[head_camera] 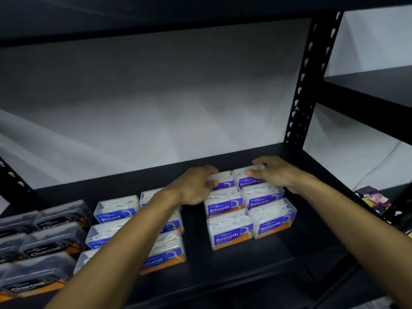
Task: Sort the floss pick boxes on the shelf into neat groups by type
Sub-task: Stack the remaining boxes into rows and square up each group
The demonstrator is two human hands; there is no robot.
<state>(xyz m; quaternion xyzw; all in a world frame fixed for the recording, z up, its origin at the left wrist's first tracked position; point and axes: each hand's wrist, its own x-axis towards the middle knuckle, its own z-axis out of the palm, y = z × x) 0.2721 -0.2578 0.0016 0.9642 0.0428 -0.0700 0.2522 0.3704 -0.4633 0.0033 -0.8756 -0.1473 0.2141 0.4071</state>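
Three groups of floss pick boxes stand on the black shelf (223,268). Dark Charcoal boxes (51,244) fill the left. Blue Round boxes (114,209) sit in the middle, partly hidden by my left forearm. Purple Smooth boxes (230,229) form two columns on the right. My left hand (196,186) grips the back-left Smooth box (224,178). My right hand (275,172) grips the back-right Smooth box (246,178), fingers curled over its lid.
A black perforated upright (312,79) stands at the shelf's right end. Colourful small packets (372,198) lie on the neighbouring shelf to the right. A white wall backs the shelf. Another black shelf board runs overhead.
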